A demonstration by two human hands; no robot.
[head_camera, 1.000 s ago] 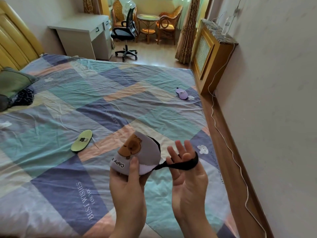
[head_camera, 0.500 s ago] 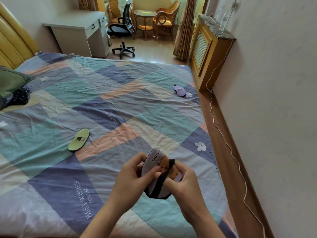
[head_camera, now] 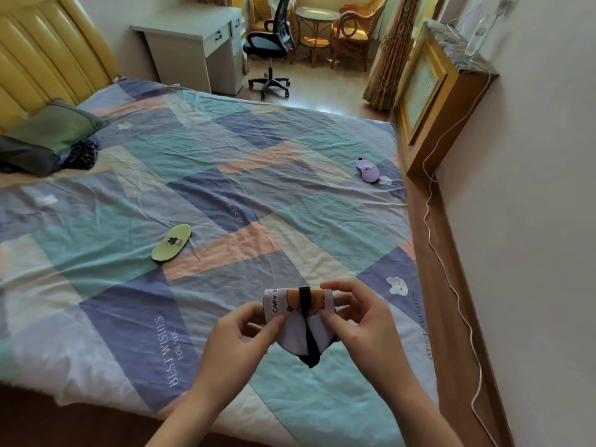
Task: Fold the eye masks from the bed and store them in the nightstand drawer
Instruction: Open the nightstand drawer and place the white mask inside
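Both hands hold a folded capybara eye mask [head_camera: 298, 321] above the near edge of the bed [head_camera: 225, 175]. The left hand [head_camera: 240, 341] pinches its left side, the right hand [head_camera: 361, 324] its right, fingers curled round the fabric. Its black strap [head_camera: 308, 330] runs down the middle. A green eye mask [head_camera: 171, 242] and a purple eye mask [head_camera: 368, 170] lie on the patchwork sheet, well apart.

A single wide-angle head-worn camera looks forward and down from the foot-side edge of the bed with the patchwork blue, teal and peach cover [head_camera: 225, 201], whose near edge runs along the frame's bottom. The two hands are closest to the lens, low and centre. Beyond, the view reaches the yellow padded headboard [head_camera: 48, 53] at left and the white desk [head_camera: 190, 43] at the far wall, with the pale wall close on the right.
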